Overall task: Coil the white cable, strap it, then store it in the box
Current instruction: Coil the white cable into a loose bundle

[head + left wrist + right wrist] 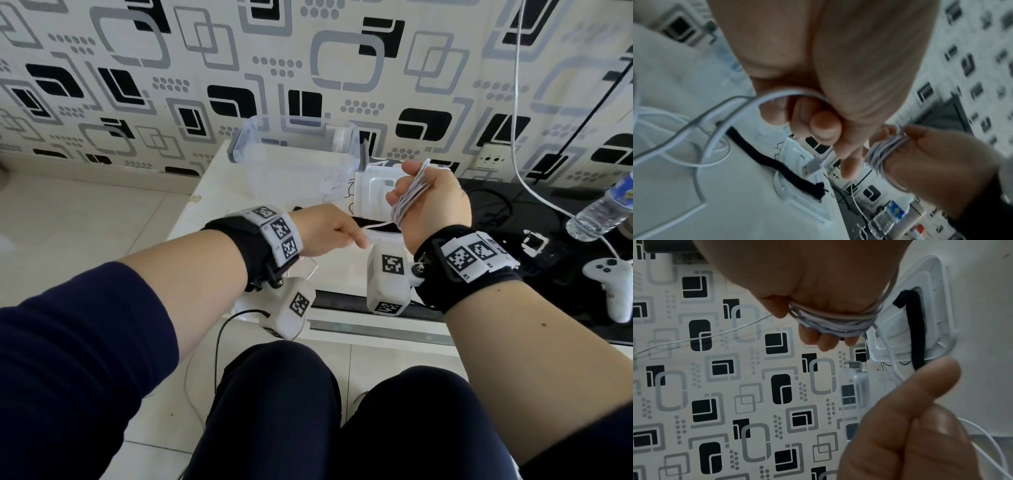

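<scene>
The clear box (294,161) stands open on the white table (219,192), its lid (375,192) lying just right of it. In front of the lid, the right hand (433,202) wears the white cable (411,195) wound in thin loops around its half-curled fingers. The left hand (329,231) pinches the loose end; the plug (812,167) is blurred. A black strap (777,164) lies lengthwise across the lid.

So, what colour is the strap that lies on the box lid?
Black. The strap lies across the white lid, clearest in the right wrist view.
</scene>
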